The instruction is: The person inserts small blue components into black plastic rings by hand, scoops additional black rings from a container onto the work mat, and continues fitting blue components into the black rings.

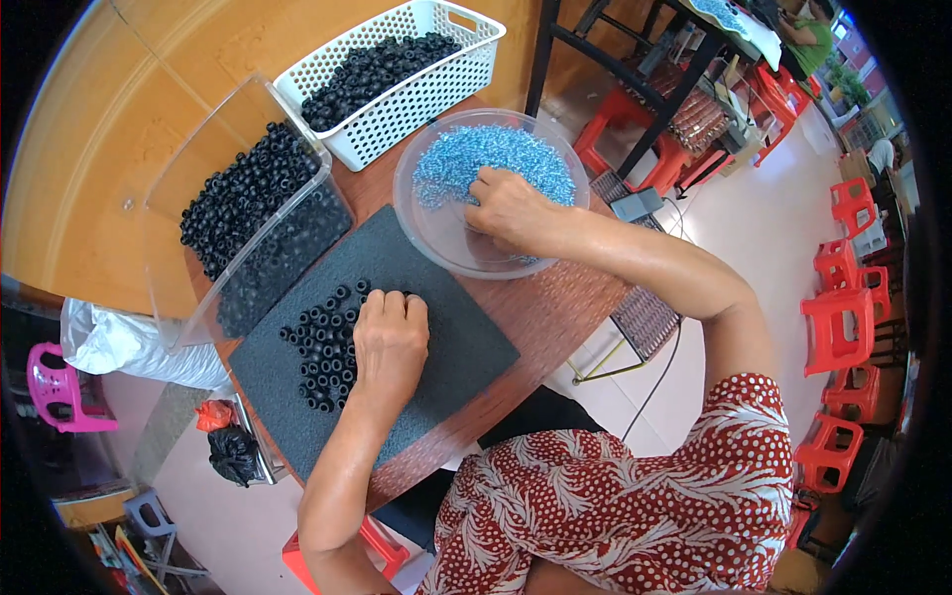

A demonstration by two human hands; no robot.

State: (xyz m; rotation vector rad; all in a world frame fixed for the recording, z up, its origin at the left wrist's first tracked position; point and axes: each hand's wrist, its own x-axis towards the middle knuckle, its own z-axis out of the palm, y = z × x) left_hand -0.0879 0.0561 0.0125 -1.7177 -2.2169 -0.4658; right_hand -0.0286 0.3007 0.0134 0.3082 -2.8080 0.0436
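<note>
My left hand (392, 342) is closed, knuckles up, over a dark grey mat (461, 342). Its fingers curl at the right side of a spread of small black ring-shaped pieces (322, 347), and the fingertips are hidden. My right hand (511, 210) reaches into a round clear plastic bowl (421, 243). Curled fingers rest at the near edge of a heap of tiny shiny light-blue pieces (496, 154). What either hand pinches, if anything, does not show.
A clear plastic bin (174, 268) full of black ring pieces stands left of the mat. Behind it, a white perforated basket (421, 109) holds more. Everything sits on a brown wooden table (555, 307). Several red stools (838, 327) line the far right.
</note>
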